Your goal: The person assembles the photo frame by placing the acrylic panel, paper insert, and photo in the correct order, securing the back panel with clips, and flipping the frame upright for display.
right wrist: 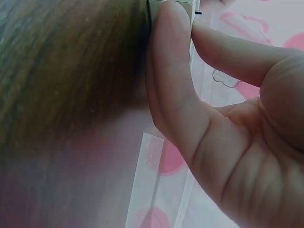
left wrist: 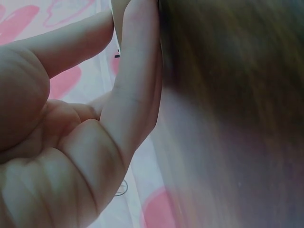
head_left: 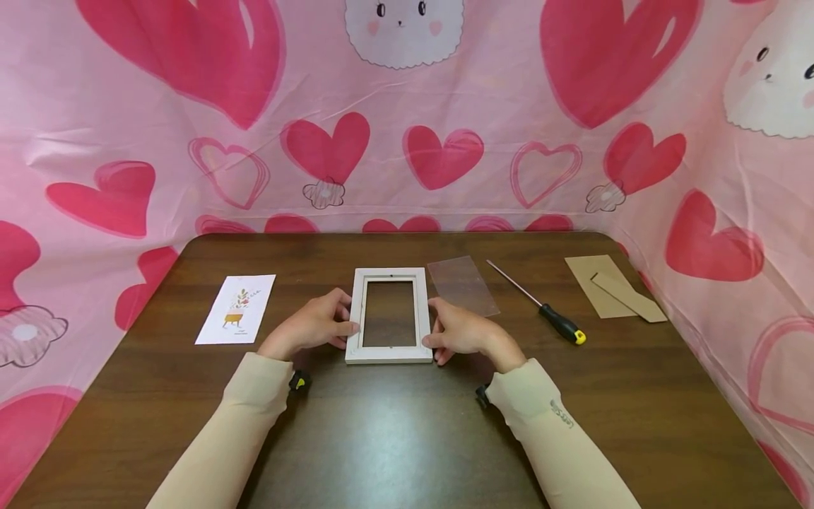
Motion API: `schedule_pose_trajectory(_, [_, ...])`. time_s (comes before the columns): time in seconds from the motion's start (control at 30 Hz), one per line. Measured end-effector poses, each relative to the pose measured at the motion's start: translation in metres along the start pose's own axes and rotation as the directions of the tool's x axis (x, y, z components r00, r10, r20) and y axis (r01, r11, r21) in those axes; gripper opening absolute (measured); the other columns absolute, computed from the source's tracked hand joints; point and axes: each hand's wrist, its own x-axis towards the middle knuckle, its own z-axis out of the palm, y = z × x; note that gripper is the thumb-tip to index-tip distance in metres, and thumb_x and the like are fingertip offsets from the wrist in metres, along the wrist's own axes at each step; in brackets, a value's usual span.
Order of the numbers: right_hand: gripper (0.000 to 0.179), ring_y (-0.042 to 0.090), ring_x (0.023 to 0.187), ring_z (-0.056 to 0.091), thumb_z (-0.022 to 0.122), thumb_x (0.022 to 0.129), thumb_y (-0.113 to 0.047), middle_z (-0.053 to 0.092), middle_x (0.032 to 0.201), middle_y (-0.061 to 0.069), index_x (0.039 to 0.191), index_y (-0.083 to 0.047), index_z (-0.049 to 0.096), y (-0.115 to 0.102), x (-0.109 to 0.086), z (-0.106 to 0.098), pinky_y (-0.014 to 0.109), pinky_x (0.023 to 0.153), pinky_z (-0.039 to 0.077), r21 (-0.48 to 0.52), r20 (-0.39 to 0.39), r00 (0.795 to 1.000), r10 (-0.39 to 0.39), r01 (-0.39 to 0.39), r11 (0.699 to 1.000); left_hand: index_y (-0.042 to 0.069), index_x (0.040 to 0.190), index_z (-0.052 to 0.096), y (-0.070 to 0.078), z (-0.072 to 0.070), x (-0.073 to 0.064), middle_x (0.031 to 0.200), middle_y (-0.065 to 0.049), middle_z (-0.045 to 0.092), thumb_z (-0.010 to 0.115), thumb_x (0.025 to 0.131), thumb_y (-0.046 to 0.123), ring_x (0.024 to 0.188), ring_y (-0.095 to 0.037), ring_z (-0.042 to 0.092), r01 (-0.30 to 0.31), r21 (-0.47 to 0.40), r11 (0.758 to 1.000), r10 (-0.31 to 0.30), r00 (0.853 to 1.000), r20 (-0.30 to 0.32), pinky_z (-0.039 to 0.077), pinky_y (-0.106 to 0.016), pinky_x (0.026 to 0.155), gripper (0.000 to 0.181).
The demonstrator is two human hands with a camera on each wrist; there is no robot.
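Observation:
A white rectangular picture frame [head_left: 389, 355] lies at the middle of the table, and bare wood shows through its opening. My left hand [head_left: 311, 325] grips its left side, thumb on the top face and fingers along the outer edge. On the opposite side my right hand [head_left: 467, 329] holds the frame in the same way. Both wrist views show thumb and fingers about the frame's edge, of which only a sliver is visible. Just right of the frame, a clear plastic sheet [head_left: 467, 283] lies partly behind my right hand.
A white card with a printed plant picture [head_left: 236, 309] lies to the left. Farther right are a screwdriver [head_left: 556, 322] with a black and yellow handle and a brown backing board [head_left: 588, 286] with its stand leg [head_left: 629, 298]. Pink heart-patterned cloth [head_left: 381, 92] surrounds the table.

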Motion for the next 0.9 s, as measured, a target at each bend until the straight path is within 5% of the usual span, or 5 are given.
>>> schedule_pose_trajectory(0.33, [0.085, 0.021, 0.06, 0.069, 0.071, 0.101, -0.001, 0.063, 0.085, 0.018, 0.164, 0.005, 0.015, -0.002, -0.005, -0.002, 0.038, 0.062, 0.065, -0.005, 0.006, 1.0, 0.029, -0.029, 1.0, -0.003, 0.136, 0.048, 0.001, 0.003, 0.001, 0.111, -0.021, 0.062, 0.076, 0.097, 0.004, 0.076, -0.023, 0.073, 0.018, 0.002, 1.0, -0.018, 1.0, -0.005, 0.066, -0.039, 0.075, 0.049])
schedule_pose_trajectory(0.57, [0.079, 0.022, 0.06, 0.069, 0.075, 0.101, -0.013, 0.063, 0.088, 0.017, 0.161, 0.004, 0.026, -0.002, -0.009, -0.013, 0.037, 0.064, 0.064, -0.114, -0.005, 0.999, 0.04, -0.04, 0.993, -0.003, 0.137, 0.048, 0.002, 0.004, 0.001, 0.111, -0.021, 0.062, 0.077, 0.097, 0.004, 0.076, -0.023, 0.073, 0.028, -0.006, 1.0, -0.028, 1.0, -0.012, 0.066, -0.039, 0.075, 0.05])
schedule_pose_trajectory(0.73, [0.055, 0.02, 0.065, 0.07, 0.073, 0.103, -0.019, 0.064, 0.089, 0.014, 0.145, 0.005, 0.048, 0.004, -0.012, -0.032, 0.034, 0.068, 0.062, -0.21, -0.135, 0.991, -0.009, -0.02, 0.978, -0.003, 0.137, 0.048, 0.002, 0.004, 0.001, 0.111, -0.02, 0.062, 0.077, 0.097, 0.005, 0.076, -0.023, 0.073, 0.034, -0.004, 0.999, -0.034, 0.999, -0.013, 0.066, -0.039, 0.075, 0.05])
schedule_pose_trajectory(0.9, [0.046, 0.024, 0.082, 0.065, 0.072, 0.102, -0.024, 0.065, 0.097, 0.014, 0.133, 0.006, 0.057, 0.016, -0.015, -0.052, 0.038, 0.078, 0.056, -0.316, -0.331, 0.942, -0.055, -0.055, 0.947, -0.004, 0.138, 0.047, 0.002, 0.004, 0.001, 0.111, -0.02, 0.062, 0.077, 0.097, 0.005, 0.075, -0.023, 0.073, 0.033, -0.01, 0.999, -0.034, 0.999, -0.011, 0.066, -0.039, 0.075, 0.051])
